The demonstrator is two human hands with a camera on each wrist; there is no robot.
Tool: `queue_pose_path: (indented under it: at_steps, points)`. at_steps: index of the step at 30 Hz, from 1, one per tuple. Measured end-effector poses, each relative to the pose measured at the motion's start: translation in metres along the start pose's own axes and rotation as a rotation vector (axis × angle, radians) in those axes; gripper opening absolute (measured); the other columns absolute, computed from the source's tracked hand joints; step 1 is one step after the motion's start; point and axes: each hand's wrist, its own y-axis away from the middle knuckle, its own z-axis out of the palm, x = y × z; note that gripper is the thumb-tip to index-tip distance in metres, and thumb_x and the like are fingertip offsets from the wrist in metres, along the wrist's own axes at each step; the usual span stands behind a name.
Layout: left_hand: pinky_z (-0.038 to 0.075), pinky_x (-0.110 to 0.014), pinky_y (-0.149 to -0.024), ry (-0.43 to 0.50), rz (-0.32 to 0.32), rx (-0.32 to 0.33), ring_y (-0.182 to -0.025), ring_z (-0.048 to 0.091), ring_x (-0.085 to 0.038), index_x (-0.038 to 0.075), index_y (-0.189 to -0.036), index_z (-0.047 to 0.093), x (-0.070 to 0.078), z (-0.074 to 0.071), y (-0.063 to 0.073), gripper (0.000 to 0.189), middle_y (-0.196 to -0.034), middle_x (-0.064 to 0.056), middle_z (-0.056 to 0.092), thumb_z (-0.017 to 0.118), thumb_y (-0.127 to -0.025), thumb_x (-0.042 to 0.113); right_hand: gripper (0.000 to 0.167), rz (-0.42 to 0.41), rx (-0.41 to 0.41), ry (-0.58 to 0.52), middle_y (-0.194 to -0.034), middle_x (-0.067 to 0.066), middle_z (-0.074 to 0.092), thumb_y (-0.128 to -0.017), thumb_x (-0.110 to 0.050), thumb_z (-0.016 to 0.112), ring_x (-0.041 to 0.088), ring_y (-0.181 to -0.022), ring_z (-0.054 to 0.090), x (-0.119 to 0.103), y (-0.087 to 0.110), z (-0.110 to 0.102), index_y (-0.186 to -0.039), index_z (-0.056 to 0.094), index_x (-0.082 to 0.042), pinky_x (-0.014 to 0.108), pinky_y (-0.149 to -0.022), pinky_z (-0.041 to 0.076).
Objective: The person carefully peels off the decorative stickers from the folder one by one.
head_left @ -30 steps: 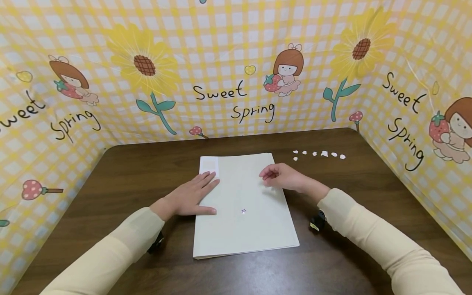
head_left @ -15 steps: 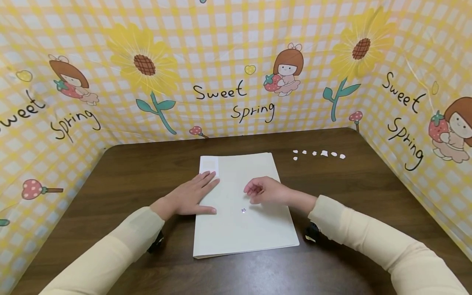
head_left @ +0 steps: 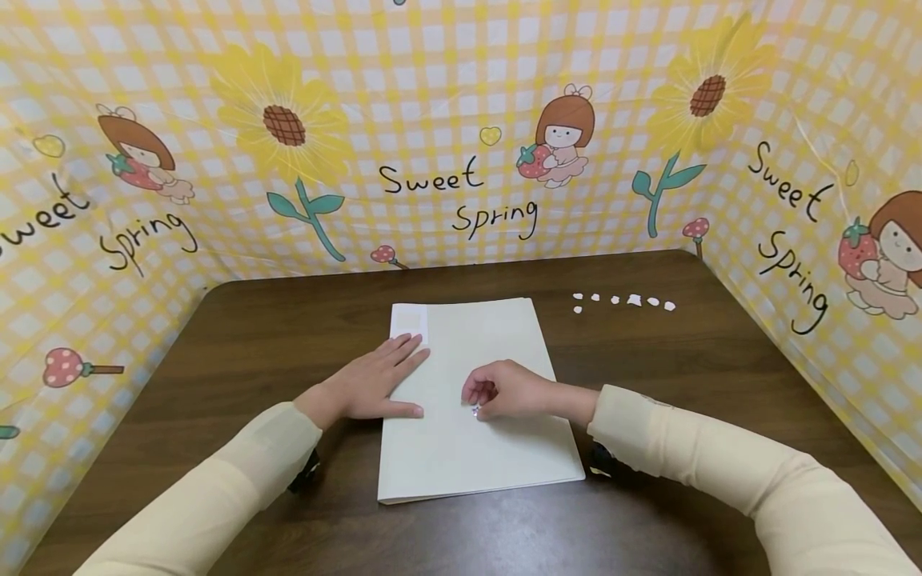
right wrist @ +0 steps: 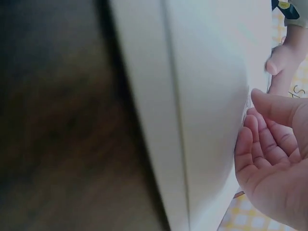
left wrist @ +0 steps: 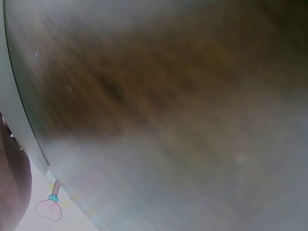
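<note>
A pale, thin folder or folded sheet (head_left: 490,456) lies on the dark wooden table, with a white rectangular piece (head_left: 410,320) at its upper left corner. My left hand (head_left: 374,380) rests flat on its left side, fingers spread and thumb out. On the folder's middle is a tiny purple star-shaped piece (head_left: 475,411). Loosely curled, my right hand (head_left: 507,390) is at this star, its thumb tip beside it and partly covering it. In the right wrist view, the thumb (right wrist: 274,107) and forefinger tips are near the folder's surface with a gap between them.
Several small white scraps (head_left: 634,301) lie in a row on the table (head_left: 288,320) at the back right, beyond the folder. A yellow checked cloth (head_left: 432,96) with printed figures walls the table at the back and sides.
My right hand has moved left and toward me, from the folder's right edge to the star-shaped piece. My left hand has stayed in place. The star shows no visible shift.
</note>
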Motion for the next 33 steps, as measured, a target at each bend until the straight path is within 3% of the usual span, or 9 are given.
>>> queue_pose_path:
  at_steps: [10, 22, 33]
  points:
    - [0.017, -0.044, -0.115, -0.007, 0.008, 0.013, -0.147, 0.006, -0.029, 0.011, -0.156, 0.02, -0.0006, -0.0012, -0.0011, 0.103, -0.161, -0.014, 0.011, 0.039, -0.084, 0.081, 0.016, -0.042, 0.011, 0.041, -0.077, -0.003, 0.064, -0.08, 0.005, 0.076, 0.01, -0.073, 0.058, 0.0024, -0.002, 0.0007, -0.088, 0.07, -0.007, 0.024, -0.07, 0.05]
    - [0.017, -0.046, -0.114, 0.002, 0.001, 0.002, -0.147, 0.005, -0.03, 0.011, -0.156, 0.019, 0.0006, 0.0001, 0.0008, 0.103, -0.161, -0.013, 0.01, 0.039, -0.083, 0.081, 0.013, -0.018, -0.102, 0.074, -0.077, -0.005, 0.059, -0.086, 0.002, 0.07, 0.008, -0.072, 0.051, 0.0035, -0.0045, -0.0008, -0.092, 0.07, -0.01, 0.022, -0.069, 0.045]
    - [0.016, -0.044, -0.115, -0.006, -0.005, -0.007, -0.147, 0.004, -0.028, 0.011, -0.156, 0.018, 0.0006, -0.0011, 0.0003, 0.103, -0.161, -0.013, 0.009, 0.037, -0.084, 0.082, 0.011, -0.013, -0.108, 0.109, -0.076, -0.006, 0.059, -0.086, -0.001, 0.072, 0.007, -0.072, 0.051, 0.0053, -0.0037, -0.003, -0.09, 0.071, -0.011, 0.022, -0.069, 0.044]
